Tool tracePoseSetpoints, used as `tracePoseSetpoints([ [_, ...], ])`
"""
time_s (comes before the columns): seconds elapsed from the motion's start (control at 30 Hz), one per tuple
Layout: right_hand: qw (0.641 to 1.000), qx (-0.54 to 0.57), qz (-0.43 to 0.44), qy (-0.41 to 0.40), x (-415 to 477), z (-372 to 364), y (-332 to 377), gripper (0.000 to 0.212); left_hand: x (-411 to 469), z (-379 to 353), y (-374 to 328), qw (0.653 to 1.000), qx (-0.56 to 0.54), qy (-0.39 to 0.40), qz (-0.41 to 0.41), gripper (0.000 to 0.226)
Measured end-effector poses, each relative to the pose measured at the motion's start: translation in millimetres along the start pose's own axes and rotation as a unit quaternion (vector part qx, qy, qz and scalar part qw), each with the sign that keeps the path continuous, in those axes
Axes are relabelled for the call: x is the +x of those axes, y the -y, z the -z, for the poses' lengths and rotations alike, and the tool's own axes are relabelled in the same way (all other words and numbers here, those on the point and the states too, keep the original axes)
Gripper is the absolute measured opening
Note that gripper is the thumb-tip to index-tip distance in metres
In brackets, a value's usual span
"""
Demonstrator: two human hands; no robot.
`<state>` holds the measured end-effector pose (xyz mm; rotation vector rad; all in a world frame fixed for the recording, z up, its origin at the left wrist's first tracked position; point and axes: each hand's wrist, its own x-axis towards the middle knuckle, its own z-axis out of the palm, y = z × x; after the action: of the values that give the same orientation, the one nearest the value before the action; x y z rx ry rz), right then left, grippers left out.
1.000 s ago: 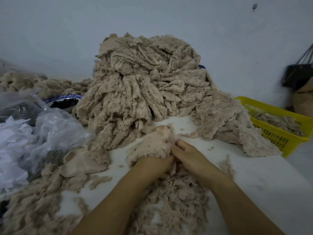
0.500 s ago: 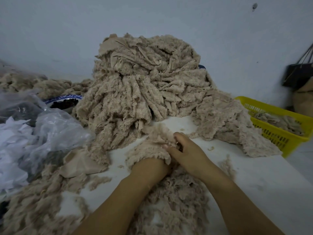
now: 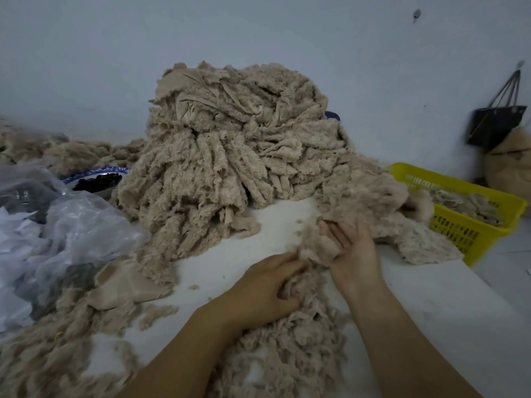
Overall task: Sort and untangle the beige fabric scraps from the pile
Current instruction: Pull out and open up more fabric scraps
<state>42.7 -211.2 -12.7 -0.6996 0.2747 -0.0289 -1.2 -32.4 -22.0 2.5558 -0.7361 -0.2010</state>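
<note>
Since half a second ago the hands have parted: the left hand (image 3: 267,288) has drawn back and the right hand (image 3: 352,251) has gone forward and outward.

The left hand's fingers curl into the loose scraps (image 3: 287,354) lying under it. The right hand lies against a beige clump (image 3: 316,247), but whether it pinches the clump I cannot tell.

Far left of the left hand is a plastic bag (image 3: 80,225) holding white and dark bits, and beyond it a bowl (image 3: 94,171) of dark pieces. Beyond both hands the pile (image 3: 230,156) stands tall on the tabletop (image 3: 431,311), so most sorting likely remains. Right of the right hand, the yellow basket (image 3: 471,231) holds a shallow layer of beige scraps.
</note>
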Motion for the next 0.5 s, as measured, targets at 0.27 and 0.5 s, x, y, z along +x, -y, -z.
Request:
tracePoseSetpoints([
  [0.27, 0.906, -0.410, 0.105, 0.009, -7, -6, -17, 0.018, -6, 6, -11, 0.990, -0.135, -0.021, -0.021, 0.023],
  [0.5, 0.816, -0.562, 0.129, -0.042, 6, 2, -12, 0.026, -8, 12, -13, 0.985, -0.167, 0.003, 0.048, 0.055],
])
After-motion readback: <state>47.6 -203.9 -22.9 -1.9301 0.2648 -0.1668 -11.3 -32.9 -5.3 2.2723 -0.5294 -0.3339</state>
